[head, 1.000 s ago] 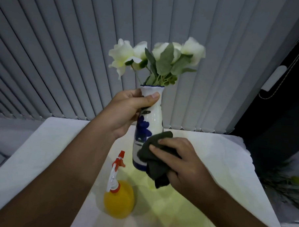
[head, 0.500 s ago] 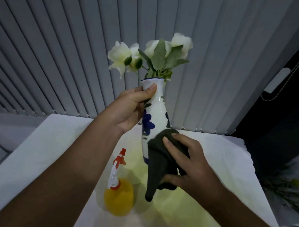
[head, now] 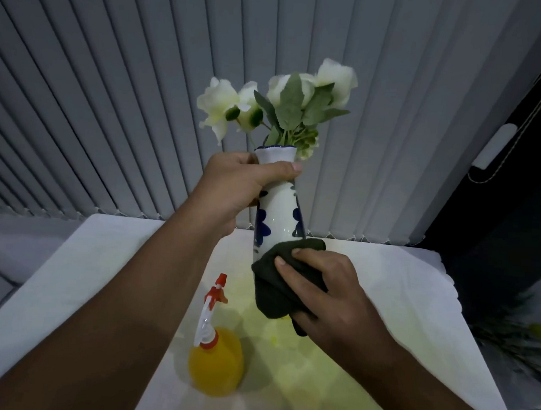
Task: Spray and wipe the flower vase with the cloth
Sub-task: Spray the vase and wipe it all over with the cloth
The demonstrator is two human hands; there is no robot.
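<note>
Before grey blinds (head: 112,105), over white table (head: 383,287): vase (head: 279,211) gripped at neck by left hand (head: 236,187), cloth (head: 274,295) clutched against its lower body by right hand (head: 330,291), sprayer (head: 216,357) upright mid-table.

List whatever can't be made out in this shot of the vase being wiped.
Head view only.
- Base of the vase: covered by the cloth and right hand; whether it touches the table is unclear.
- Finger ends of the left hand: hidden behind the vase neck.
- The plant at right: too dark and blurred.
</note>
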